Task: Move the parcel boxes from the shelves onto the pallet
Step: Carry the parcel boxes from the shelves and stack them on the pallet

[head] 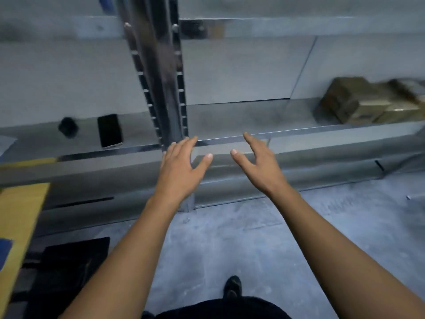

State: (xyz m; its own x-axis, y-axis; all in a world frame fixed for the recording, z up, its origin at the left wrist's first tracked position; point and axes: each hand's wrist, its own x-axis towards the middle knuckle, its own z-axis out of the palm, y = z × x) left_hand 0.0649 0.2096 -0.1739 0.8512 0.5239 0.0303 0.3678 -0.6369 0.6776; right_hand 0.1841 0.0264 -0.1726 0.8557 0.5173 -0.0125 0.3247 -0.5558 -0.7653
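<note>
Nearest: dark clothing (220,309) at the bottom edge, and one dark shoe (232,286) on the grey floor (230,238).

Lower left: a dark flat item (73,261) on the floor, kind unclear. Beside it, at the left edge, is a yellow panel (20,215) with a blue patch.

Middle: two bare forearms reach forward.
- Left hand (179,164): fingers straight and spread, thumb out, holding nothing. It sits in front of the foot of the metal upright (161,84).
- Right hand (257,162): likewise spread wide and empty, just beside the left, the two thumbs pointing toward each other.
- The fingertips of both come level with the front lip of the shelf (230,118). Whether they touch it cannot be told.

Beyond, on the shelf left of the upright: a black phone (110,131) lying flat, with a small black object (68,127) beside it, blurred.

Farthest: parcel boxes (368,102), brown, clustered at the right end of the same shelf near the back panel. They lie well apart from the right hand, up and to its right, and farther still from the left hand. They are blurred, so the count cannot be told.
</note>
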